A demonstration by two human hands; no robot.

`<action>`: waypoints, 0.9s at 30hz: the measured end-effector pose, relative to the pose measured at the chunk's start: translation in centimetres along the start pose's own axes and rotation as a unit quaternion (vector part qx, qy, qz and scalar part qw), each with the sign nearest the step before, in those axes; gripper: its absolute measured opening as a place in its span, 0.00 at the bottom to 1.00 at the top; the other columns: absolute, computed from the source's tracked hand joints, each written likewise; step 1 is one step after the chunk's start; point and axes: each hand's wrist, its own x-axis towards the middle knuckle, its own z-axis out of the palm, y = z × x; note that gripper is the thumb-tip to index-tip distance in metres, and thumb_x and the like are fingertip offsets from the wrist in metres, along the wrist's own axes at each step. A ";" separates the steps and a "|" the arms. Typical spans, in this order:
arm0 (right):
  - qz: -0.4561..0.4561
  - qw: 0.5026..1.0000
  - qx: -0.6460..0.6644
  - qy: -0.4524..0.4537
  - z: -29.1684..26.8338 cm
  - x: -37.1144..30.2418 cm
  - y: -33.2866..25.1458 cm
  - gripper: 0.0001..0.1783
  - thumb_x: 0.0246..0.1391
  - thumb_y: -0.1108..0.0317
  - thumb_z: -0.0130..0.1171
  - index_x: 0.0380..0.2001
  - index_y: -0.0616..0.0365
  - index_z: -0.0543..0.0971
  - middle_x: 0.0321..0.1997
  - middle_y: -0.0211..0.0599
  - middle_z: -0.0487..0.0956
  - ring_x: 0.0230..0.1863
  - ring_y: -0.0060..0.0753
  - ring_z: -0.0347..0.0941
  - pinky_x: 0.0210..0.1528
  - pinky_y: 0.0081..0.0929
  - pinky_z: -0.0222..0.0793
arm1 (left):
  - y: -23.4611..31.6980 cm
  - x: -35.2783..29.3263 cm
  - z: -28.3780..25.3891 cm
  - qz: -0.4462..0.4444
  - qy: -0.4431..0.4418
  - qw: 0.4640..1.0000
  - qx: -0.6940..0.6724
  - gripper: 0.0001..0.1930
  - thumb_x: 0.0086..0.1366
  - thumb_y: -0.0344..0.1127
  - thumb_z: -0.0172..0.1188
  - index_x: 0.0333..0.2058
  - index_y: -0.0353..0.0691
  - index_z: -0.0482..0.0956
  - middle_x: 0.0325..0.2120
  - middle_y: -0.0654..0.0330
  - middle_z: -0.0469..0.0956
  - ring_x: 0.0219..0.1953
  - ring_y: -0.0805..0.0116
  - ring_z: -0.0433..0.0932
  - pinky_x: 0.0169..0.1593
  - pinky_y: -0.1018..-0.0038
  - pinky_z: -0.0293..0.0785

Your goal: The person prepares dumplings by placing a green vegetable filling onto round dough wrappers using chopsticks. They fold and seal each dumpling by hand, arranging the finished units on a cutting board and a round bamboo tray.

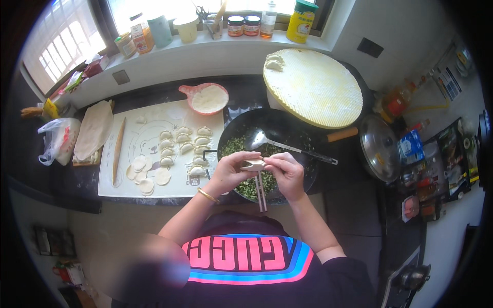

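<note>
Over the wok [295, 123], my left hand [232, 173] and my right hand [288, 173] hold a pale dumpling [253, 165] between them. The left fingers cup its side, while the right thumb and fingertips pinch its right end. Chopped green filling [231, 149] lies in the wok below. A metal spoon [257, 139] rests in it, its dark-tipped handle over the right rim. A pair of metal utensil handles [260, 194] sticks out toward me under my hands; their far ends are hidden. Left of the wok, folded dumplings [167, 143] stand in rows on a white board [110, 174].
Round wrappers [146, 186] and a wooden rolling pin [118, 151] lie on the board. Behind it sits a pink bowl of flour [190, 91]. A large round floured tray [318, 87] bears a few dumplings at far right. A dough sheet [94, 128] and plastic bag [60, 138] lie left; a glass lid [379, 146] stands right.
</note>
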 end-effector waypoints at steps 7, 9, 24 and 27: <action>-0.017 0.999 -0.024 -0.033 0.2 0.7 -0.4 0.05 0.41 0.78 0.62 0.26 0.62 0.78 0.30 0.38 0.76 0.32 0.34 0.73 0.32 0.26 0.69 | 0.4 0.2 -0.1 0.039 -0.025 0.995 0.091 0.25 0.51 0.15 0.57 0.50 0.33 0.68 0.45 0.56 0.72 0.48 0.68 0.72 0.48 0.74 0.74; -0.040 0.997 -0.069 -0.023 0.4 0.6 -0.2 0.05 0.40 0.78 0.62 0.26 0.62 0.78 0.30 0.38 0.76 0.32 0.35 0.72 0.32 0.26 0.69 | 0.3 0.2 -0.1 0.034 -0.028 0.997 0.067 0.26 0.51 0.16 0.58 0.51 0.34 0.68 0.44 0.56 0.73 0.47 0.69 0.72 0.48 0.74 0.74; -0.012 0.997 -0.039 -0.065 0.9 1.2 -1.0 0.08 0.41 0.78 0.62 0.29 0.62 0.79 0.30 0.39 0.76 0.30 0.34 0.72 0.30 0.28 0.69 | 1.0 0.1 0.3 0.091 0.042 0.968 0.229 0.30 0.48 0.27 0.66 0.52 0.40 0.68 0.33 0.60 0.78 0.36 0.76 0.76 0.40 0.78 0.72; -0.014 0.998 -0.028 -0.049 1.1 1.2 -0.7 0.05 0.41 0.78 0.61 0.26 0.63 0.78 0.29 0.39 0.75 0.29 0.34 0.73 0.30 0.28 0.70 | 0.9 0.1 0.3 0.088 0.052 0.967 0.235 0.30 0.48 0.26 0.66 0.52 0.41 0.68 0.33 0.61 0.78 0.35 0.78 0.75 0.40 0.79 0.72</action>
